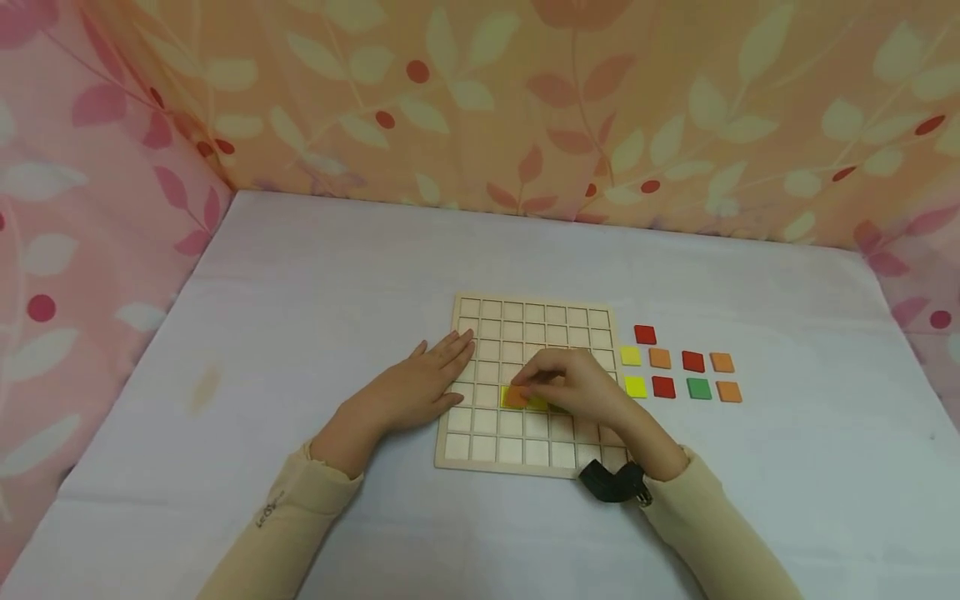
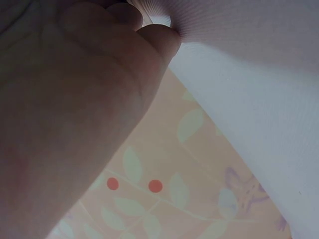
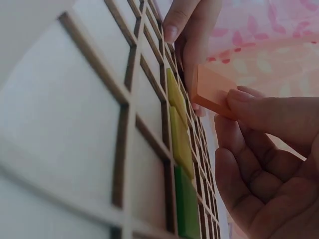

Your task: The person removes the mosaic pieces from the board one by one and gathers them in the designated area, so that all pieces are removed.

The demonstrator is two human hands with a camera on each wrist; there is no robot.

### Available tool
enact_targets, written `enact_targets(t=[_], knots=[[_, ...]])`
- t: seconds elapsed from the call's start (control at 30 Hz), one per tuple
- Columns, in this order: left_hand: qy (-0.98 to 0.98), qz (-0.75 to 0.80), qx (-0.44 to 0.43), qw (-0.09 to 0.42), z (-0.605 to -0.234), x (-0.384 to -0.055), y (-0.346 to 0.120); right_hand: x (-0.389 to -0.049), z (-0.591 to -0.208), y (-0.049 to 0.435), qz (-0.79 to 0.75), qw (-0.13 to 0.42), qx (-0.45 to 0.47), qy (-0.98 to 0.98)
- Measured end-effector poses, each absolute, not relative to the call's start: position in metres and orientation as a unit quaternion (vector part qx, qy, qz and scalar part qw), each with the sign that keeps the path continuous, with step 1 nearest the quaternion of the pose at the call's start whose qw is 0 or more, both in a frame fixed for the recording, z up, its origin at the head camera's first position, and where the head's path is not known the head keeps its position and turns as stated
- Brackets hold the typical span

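A wooden grid board lies on the white cloth. My right hand is over its middle and pinches an orange square tile between thumb and fingers, held just off the board. Beneath it, two yellow tiles and a green tile sit side by side in the grid's cells; in the head view the hand hides the green one. My left hand rests with straight fingers on the board's left edge. Its palm side fills much of the left wrist view, where the board is barely visible.
Right of the board lie several loose tiles: red, yellow, orange and green. A black device is at my right wrist, over the board's near edge. A leaf-patterned curtain borders the table's far side.
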State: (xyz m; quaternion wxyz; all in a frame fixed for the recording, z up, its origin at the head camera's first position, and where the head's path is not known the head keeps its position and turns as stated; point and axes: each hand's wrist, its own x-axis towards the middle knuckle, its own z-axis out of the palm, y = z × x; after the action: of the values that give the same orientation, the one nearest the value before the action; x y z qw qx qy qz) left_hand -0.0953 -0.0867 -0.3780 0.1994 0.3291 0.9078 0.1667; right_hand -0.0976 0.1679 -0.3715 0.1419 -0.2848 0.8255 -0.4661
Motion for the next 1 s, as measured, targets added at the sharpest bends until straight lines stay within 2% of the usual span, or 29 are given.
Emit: enact_targets(t=[0.43,1.0], knots=[[0.908,0.164,0.331,0.199,-0.377,-0.093,-0.086,-0.089,-0.382,0.189,-0.487,0.135,-0.25,0.826],[0.91,0.165,0.326,0.197,-0.378,-0.092,-0.086,-0.087,-0.375,0.208,-0.479,0.126,-0.24,0.835]])
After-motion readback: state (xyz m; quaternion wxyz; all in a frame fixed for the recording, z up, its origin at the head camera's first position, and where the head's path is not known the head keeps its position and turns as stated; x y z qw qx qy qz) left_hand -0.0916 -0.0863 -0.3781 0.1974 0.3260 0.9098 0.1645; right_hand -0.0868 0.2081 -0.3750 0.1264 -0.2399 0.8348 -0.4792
